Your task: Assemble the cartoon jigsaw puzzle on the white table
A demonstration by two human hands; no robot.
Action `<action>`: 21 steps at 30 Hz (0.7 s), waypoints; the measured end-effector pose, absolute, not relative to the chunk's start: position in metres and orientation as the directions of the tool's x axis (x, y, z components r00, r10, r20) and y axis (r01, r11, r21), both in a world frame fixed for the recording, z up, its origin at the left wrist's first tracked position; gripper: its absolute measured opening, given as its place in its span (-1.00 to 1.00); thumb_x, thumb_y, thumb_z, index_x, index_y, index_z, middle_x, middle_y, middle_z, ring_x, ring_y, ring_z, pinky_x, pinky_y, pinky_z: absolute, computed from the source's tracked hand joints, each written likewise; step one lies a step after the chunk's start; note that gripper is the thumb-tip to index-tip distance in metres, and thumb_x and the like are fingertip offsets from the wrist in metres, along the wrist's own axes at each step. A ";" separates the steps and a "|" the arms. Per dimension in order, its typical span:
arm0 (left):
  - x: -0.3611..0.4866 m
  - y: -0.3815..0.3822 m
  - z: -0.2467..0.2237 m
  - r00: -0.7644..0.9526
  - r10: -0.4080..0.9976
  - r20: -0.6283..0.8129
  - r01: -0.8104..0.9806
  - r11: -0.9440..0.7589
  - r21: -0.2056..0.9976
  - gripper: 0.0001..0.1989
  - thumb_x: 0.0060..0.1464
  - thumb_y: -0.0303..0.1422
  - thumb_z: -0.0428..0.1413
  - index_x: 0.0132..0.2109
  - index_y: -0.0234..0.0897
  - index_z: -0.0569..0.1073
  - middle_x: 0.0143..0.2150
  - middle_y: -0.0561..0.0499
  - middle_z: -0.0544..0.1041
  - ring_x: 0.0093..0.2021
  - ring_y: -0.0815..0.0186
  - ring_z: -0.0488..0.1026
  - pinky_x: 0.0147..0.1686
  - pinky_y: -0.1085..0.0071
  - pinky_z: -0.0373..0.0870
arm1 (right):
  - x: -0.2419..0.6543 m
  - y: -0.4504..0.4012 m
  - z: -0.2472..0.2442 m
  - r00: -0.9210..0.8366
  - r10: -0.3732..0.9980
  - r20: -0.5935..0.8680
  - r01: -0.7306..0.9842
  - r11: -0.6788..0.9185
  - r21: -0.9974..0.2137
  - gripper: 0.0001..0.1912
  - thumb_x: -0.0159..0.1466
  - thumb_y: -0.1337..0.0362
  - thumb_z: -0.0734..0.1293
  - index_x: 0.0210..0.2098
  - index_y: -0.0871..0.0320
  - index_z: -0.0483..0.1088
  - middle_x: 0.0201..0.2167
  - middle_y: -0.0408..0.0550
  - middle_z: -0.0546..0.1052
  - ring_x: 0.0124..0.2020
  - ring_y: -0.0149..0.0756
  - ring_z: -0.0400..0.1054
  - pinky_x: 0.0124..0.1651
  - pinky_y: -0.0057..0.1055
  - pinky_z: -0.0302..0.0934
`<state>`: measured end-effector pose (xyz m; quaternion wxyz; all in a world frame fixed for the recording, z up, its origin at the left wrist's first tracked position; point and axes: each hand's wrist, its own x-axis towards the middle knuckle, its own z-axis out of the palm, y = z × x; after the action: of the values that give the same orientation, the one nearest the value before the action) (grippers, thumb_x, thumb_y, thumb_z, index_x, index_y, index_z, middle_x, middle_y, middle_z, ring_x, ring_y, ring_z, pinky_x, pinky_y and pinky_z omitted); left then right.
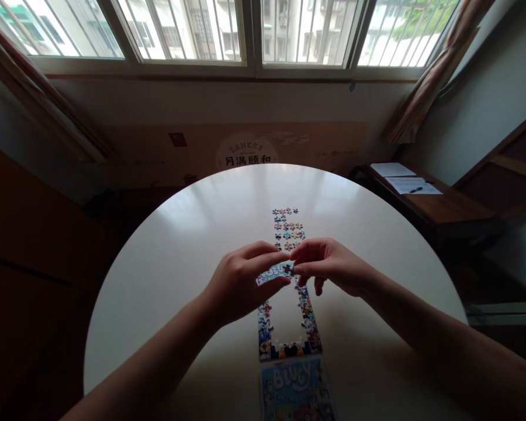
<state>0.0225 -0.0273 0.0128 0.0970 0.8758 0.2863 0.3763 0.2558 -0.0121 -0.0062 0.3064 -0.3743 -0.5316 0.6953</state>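
On the round white table a partly built puzzle (265,333) forms a frame around a bare middle. Over its upper left part is my left hand (245,280), thumb and fingers apart, nothing seen between them. My right hand (322,266) is at the upper right of the puzzle, its thumb and forefinger close together by a small dark piece (289,269); whether they grip it is unclear. The fingertips of both hands nearly meet. Loose puzzle pieces (288,226) lie in short rows beyond the hands.
A blue picture box or sheet (294,389) lies at the near side of the white table (158,263). At the right, a wooden side table (447,207) bears papers (409,185) and a pen. Barred windows and a low wall are behind.
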 end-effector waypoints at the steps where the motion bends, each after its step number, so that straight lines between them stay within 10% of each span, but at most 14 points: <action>1: 0.023 -0.027 0.013 0.554 0.579 0.598 0.427 -0.815 0.393 -0.77 0.17 -0.32 0.26 -0.03 -0.24 0.60 -0.13 -0.10 0.63 -0.24 0.30 0.59 -0.34 0.39 0.60 | 0.255 -0.013 -0.007 -0.541 0.816 -0.202 -0.025 -0.256 -0.966 -0.65 0.09 0.22 0.57 -0.17 0.17 0.51 -0.40 -0.08 0.61 -0.42 -0.31 0.56 -0.63 -0.60 0.34; 21: 0.031 -0.031 0.007 0.433 0.710 0.555 0.360 -0.701 0.615 -0.93 0.16 -0.43 0.22 -0.31 -0.29 0.52 -0.42 0.05 0.57 -0.46 0.44 0.49 -0.50 0.54 0.46 | 0.252 -0.017 -0.007 -0.557 0.813 -0.170 -0.118 -0.279 -0.953 -0.54 0.11 0.25 0.57 -0.03 0.09 0.45 -0.33 -0.12 0.59 -0.46 -0.31 0.56 -0.68 -0.61 0.33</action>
<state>0.0313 -0.0313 0.0072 0.2077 0.8207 0.3261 0.4207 0.2516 -0.0169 -0.0074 0.3223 -0.3433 -0.5065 0.7223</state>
